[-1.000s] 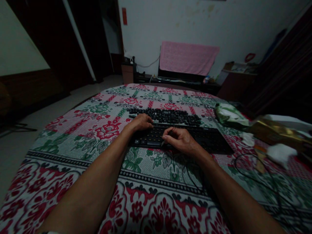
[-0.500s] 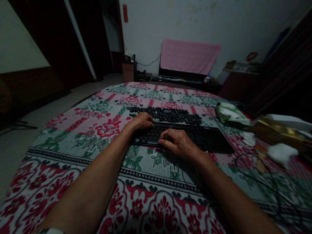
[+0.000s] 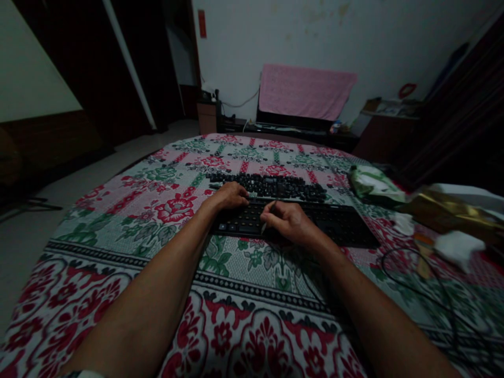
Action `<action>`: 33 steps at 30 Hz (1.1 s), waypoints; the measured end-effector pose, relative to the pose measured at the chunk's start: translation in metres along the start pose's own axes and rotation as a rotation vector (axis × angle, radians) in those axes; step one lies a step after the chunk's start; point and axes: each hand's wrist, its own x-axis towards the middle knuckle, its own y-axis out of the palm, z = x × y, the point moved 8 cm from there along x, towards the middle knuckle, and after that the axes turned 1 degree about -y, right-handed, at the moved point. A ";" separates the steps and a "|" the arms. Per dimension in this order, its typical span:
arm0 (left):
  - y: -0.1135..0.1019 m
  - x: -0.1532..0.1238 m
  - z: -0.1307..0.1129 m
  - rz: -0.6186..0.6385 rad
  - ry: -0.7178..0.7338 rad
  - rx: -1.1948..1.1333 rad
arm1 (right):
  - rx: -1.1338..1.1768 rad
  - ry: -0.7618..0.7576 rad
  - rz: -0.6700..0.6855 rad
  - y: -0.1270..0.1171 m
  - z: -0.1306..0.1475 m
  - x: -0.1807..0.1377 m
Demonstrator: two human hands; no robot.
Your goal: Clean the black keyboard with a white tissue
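Observation:
A black keyboard (image 3: 338, 226) lies across a flowered bedspread (image 3: 165, 210). Behind it sits a row of loose black keycaps (image 3: 275, 186). My left hand (image 3: 228, 197) rests with curled fingers on the keyboard's far left edge, pressing it down. My right hand (image 3: 289, 223) is closed in a pinch on a thin dark tool (image 3: 268, 216), whose tip points down at the keys on the left half of the keyboard.
A green and white packet (image 3: 372, 184) and a gold wrapper (image 3: 452, 212) lie to the right. White wads (image 3: 457, 247) and a looped black cable (image 3: 417, 278) sit near the right edge. A pink cloth (image 3: 307, 92) covers furniture at the far wall.
My right hand has shifted slightly right and tilted the thin tool so its tip points lower at the keys. The left hand stays on the keyboard's corner.

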 end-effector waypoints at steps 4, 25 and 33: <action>0.000 -0.001 -0.002 0.006 -0.002 0.010 | 0.178 0.100 0.019 0.002 -0.012 0.003; -0.003 -0.004 -0.010 0.021 0.026 0.078 | -0.228 -0.155 0.058 0.002 0.031 -0.007; -0.003 -0.002 -0.008 0.006 0.054 0.068 | -0.357 -0.319 0.090 0.014 0.043 -0.017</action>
